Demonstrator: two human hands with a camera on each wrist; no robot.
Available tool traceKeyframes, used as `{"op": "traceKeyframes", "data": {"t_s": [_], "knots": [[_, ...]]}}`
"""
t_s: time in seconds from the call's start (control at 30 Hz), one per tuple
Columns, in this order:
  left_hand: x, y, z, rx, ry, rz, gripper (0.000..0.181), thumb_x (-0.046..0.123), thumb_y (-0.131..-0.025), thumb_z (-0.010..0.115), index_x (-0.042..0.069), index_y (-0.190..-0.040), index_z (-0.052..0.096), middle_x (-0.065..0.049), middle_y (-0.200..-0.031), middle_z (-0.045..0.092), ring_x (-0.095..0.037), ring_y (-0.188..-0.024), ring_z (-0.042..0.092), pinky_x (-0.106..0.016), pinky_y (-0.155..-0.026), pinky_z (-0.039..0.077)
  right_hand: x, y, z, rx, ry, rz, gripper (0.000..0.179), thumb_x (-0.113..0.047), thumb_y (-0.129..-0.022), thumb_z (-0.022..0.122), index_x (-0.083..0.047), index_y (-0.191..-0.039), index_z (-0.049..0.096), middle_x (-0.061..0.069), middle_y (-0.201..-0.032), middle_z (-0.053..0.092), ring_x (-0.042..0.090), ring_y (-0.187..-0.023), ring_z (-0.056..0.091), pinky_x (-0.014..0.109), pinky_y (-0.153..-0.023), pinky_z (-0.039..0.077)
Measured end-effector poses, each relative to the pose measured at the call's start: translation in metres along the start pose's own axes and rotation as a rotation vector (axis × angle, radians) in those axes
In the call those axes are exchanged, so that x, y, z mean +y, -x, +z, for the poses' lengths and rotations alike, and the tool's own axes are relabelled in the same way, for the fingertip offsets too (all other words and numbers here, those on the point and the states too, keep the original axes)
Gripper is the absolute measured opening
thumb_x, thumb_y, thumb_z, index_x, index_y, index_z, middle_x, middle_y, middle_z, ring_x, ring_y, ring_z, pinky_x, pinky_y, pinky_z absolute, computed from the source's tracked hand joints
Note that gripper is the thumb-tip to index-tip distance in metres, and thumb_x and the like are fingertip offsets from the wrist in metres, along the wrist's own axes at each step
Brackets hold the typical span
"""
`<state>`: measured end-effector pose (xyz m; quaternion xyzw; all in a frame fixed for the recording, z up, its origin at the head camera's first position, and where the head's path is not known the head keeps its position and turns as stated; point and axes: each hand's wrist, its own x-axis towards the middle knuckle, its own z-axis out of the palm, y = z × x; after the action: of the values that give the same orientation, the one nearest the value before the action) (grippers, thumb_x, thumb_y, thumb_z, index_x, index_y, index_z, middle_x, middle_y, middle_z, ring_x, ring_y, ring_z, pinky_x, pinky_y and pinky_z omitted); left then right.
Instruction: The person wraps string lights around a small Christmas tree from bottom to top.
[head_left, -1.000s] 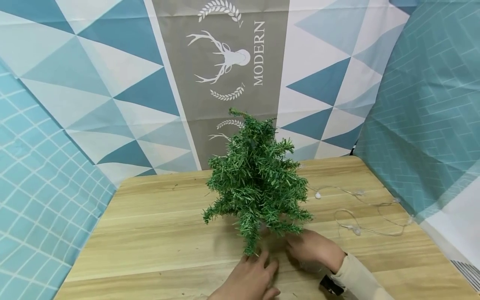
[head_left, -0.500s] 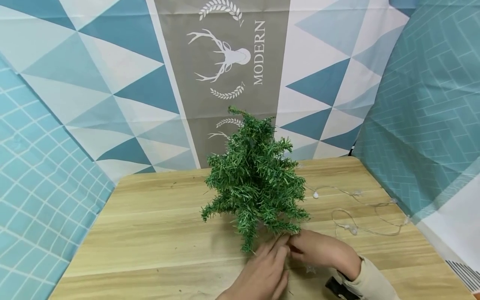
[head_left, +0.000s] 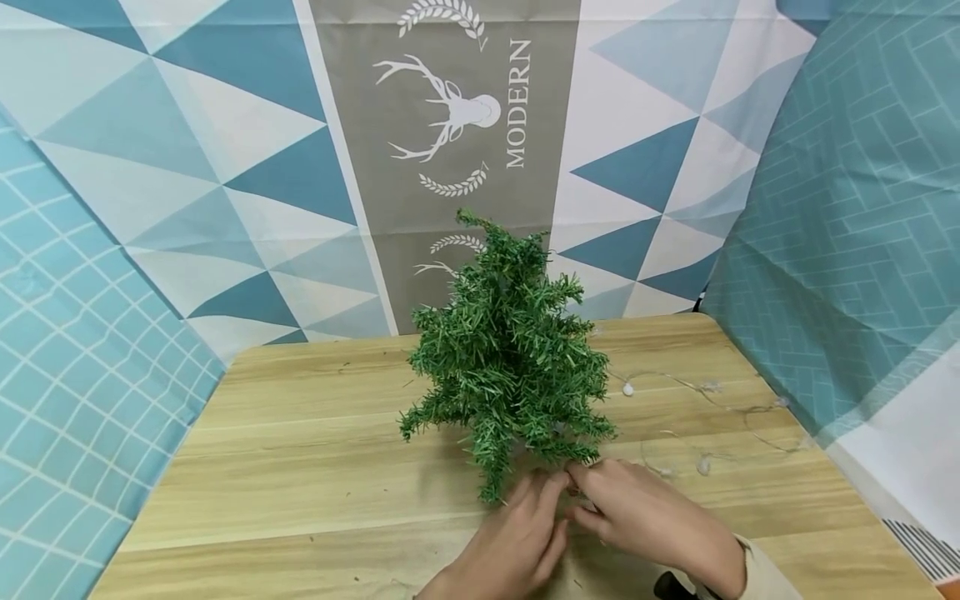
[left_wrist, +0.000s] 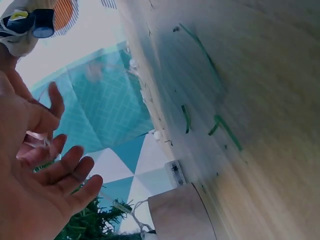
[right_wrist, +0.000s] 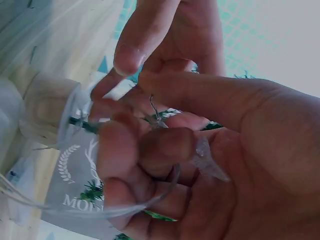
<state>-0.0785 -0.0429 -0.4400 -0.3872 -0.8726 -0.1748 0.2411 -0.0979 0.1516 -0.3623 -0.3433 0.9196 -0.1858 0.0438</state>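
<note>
Grey panel, lettered "MODERN": one. Green tree, mid-table: one. Before it, right hand grips clear light string, more lying toward table's right edge; left hand, grip: cannot tell. Hands: two.

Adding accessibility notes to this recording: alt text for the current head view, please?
A person's left hand and right hand meet near the lower branches of a green artificial tree on a wooden table. A thin clear string lies at right; a deer-print backdrop hangs behind.
</note>
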Motion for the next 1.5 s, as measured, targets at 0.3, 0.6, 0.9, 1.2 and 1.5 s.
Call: {"op": "traceKeyframes", "data": {"t_s": [0.3,0.6,0.9,1.2,1.5], "knots": [[0.001,-0.002,-0.003,0.009,-0.083,-0.04,0.025,0.023,-0.101,0.054,0.009,-0.122,0.054,-0.005,-0.113,0.053,-0.015,-0.101,0.056,-0.012,-0.07,0.053,0.002,0.012,-0.02,-0.031,-0.041,-0.015,0.024,-0.043,-0.097,0.062,-0.02,-0.101,0.069,-0.022,-0.064,0.046,-0.004,-0.05,0.042,0.019,-0.049,0.04],[0.005,-0.003,-0.008,-0.045,-0.1,-0.092,0.029,0.01,-0.086,0.071,0.01,-0.113,0.061,-0.005,-0.112,0.06,-0.025,-0.108,0.065,-0.023,-0.069,0.059,0.003,0.023,-0.035,-0.03,-0.136,-0.001,0.034,-0.048,-0.099,0.057,-0.018,-0.109,0.068,-0.023,-0.068,0.052,-0.006,-0.054,0.046,0.019,-0.05,0.042],[0.005,-0.004,-0.01,0.017,-0.063,-0.109,0.024,0.005,-0.086,0.067,0.01,-0.109,0.063,-0.002,-0.107,0.061,-0.018,-0.099,0.064,-0.02,-0.064,0.058,0.019,0.038,-0.053,0.119,-0.023,-0.099,0.021,-0.03,-0.099,0.063,-0.033,-0.078,0.06,-0.025,-0.069,0.047,-0.006,-0.062,0.041,0.018,-0.053,0.039],[0.002,-0.006,-0.012,0.049,-0.04,-0.104,0.023,0.005,-0.086,0.067,0.006,-0.109,0.063,-0.004,-0.105,0.061,-0.016,-0.092,0.063,-0.016,-0.068,0.057,0.025,0.04,-0.069,0.235,-0.063,-0.164,0.026,-0.019,-0.099,0.064,-0.038,-0.083,0.055,-0.024,-0.085,0.057,-0.002,-0.081,0.058,0.023,-0.066,0.05],[0.008,-0.008,-0.023,0.076,0.004,-0.086,0.03,0.018,-0.095,0.063,0.003,-0.12,0.062,-0.006,-0.108,0.067,-0.019,-0.101,0.065,-0.027,-0.081,0.059,0.024,0.043,-0.071,0.359,-0.185,-0.302,0.038,-0.001,-0.088,0.072,-0.037,-0.094,0.062,-0.024,-0.08,0.056,-0.006,-0.067,0.053,0.012,-0.061,0.045]]}}
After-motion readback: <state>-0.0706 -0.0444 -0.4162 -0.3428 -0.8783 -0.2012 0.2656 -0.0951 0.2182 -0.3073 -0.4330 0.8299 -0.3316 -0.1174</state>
